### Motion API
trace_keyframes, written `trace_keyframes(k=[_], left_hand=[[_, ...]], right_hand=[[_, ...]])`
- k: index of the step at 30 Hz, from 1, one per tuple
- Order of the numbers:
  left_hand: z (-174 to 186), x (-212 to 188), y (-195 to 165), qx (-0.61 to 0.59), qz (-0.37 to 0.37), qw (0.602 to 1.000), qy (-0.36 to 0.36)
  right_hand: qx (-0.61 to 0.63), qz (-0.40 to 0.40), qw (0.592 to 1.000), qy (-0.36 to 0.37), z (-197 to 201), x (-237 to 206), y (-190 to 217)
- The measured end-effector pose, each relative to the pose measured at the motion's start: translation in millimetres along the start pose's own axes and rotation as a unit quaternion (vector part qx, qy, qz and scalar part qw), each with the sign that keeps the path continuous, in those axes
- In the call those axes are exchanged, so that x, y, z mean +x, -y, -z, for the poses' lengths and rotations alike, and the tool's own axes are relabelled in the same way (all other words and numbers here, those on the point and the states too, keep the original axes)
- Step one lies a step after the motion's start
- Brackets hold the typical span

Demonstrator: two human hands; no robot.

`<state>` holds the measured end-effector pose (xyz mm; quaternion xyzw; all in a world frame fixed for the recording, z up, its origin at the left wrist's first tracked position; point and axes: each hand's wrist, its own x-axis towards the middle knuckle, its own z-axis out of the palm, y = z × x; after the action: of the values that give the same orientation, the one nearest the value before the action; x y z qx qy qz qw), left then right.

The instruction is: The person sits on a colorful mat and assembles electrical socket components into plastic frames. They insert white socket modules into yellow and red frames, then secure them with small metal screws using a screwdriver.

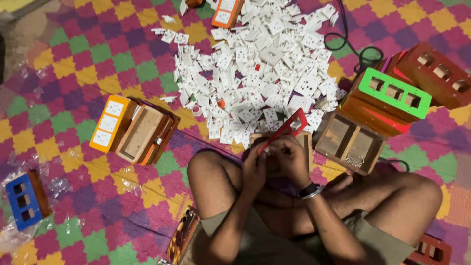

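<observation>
Red frame [283,131] sits just below the middle of the picture, tilted up from lower left to upper right, with its low end between your 2 hands. Your left hand [253,169] has its fingers curled in around that low end, and your right hand [293,159] closes over it from the other side, fingers bent tight; both seem to grip the frame, though exactly which fingertips touch it is hidden. Under your hands lies an open wooden box [304,142], partly covered.

The frame looks like thin hard plastic: light, stiff, and likely to snap or flex if you squeeze across its open middle. Take it by the long side bars near a corner, where it is strongest, and keep the pinch firm since the smooth surface may slip.

Above your hands spreads a big pile of white plates [260,68] on the checked mat [78,64]. To the right stands a box with a green front [395,93], with a 2-compartment wooden box [349,141] just below it. At left lie an orange-fronted box [110,122] and, lower down, a blue-fronted box [22,201].
</observation>
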<state>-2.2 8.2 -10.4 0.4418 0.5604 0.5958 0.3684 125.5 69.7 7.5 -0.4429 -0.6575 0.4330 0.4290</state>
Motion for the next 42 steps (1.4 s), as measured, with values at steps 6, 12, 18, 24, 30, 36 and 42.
trace_keyframes(k=[6,12,18,24,30,36,42], left_hand=[[2,-1,0,-0.008,0.030,0.999,0.010],[0,-2,-1,-0.001,0.033,0.999,0.009],[-3,-7,-2,0.036,-0.004,0.999,-0.003],[-2,-7,-3,0.025,-0.018,0.999,-0.014],[-3,-8,-4,0.028,-0.009,0.999,-0.024],[-3,-11,-3,0.050,-0.025,0.998,-0.040],[-4,-13,-5,0.060,-0.021,0.998,-0.027]], right_hand=[[-0.077,0.100,0.992,-0.018,-3,-7,20],[-0.086,0.051,0.994,-0.032,-9,-10,20],[-0.083,-0.020,0.990,-0.108,-14,-7,6],[-0.059,0.073,0.993,-0.076,-14,-11,8],[-0.066,0.078,0.991,-0.091,-19,-11,10],[0.008,0.065,0.995,-0.074,-23,-15,0],[0.018,-0.032,0.996,-0.080,-23,-16,-9]])
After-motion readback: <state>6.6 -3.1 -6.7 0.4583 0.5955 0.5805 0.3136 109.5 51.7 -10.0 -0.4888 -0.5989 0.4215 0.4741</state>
